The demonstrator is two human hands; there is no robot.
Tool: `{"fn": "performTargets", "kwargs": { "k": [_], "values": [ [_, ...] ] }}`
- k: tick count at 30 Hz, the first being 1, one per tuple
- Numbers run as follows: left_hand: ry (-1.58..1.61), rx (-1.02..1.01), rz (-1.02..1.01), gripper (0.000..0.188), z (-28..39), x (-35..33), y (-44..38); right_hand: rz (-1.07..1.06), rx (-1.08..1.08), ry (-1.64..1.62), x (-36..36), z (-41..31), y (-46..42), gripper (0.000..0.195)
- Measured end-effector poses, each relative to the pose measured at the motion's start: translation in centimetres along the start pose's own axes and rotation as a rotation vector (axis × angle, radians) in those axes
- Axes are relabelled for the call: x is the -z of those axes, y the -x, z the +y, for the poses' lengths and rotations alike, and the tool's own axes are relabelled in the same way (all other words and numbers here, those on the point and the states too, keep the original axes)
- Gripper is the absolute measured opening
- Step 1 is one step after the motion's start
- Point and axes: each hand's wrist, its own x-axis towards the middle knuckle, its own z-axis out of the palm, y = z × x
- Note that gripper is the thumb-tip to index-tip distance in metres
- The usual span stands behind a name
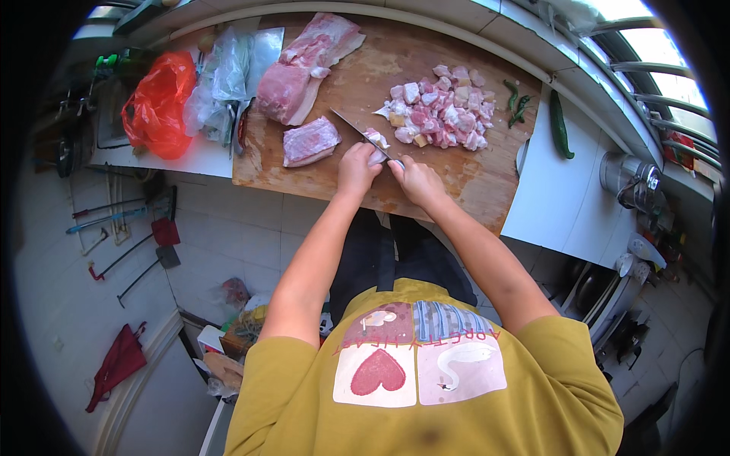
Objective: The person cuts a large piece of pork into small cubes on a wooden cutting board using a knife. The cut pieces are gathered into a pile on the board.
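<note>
A wooden cutting board [274, 175] lies across the counter. My right hand [419, 179] is closed on the handle of a kitchen knife [353, 126], whose blade points up and left. Under my left hand [357, 169] a small piece of raw meat [377, 158] is held against the blade; a cut piece [375, 137] lies on the blade's far side. Left of my hands rests a raw meat block [311, 142], with a larger slab of raw meat [293, 80] behind it. A heap of diced meat [442, 108] lies beyond my right hand.
Small green peppers [518, 109] lie on the board's right end, and a long green pepper [559, 125] on the white counter [562, 188]. A red plastic bag [161, 105] and clear plastic bags [219, 85] are at the left. A metal container [621, 174] stands at the right.
</note>
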Motion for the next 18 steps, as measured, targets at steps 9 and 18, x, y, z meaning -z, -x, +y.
{"fn": "performTargets", "kwargs": {
  "k": [9, 18],
  "values": [
    [0.014, -0.028, -0.015, 0.024, -0.1, -1.1, 0.4, 0.011, -0.037, 0.045, -0.7, 3.1, 4.0, 0.049],
    [0.091, 0.069, 0.098, 0.026, -1.2, -0.3, 1.6, 0.042, 0.090, 0.010, 0.2, 5.5, 1.7, 0.046]
  ]
}}
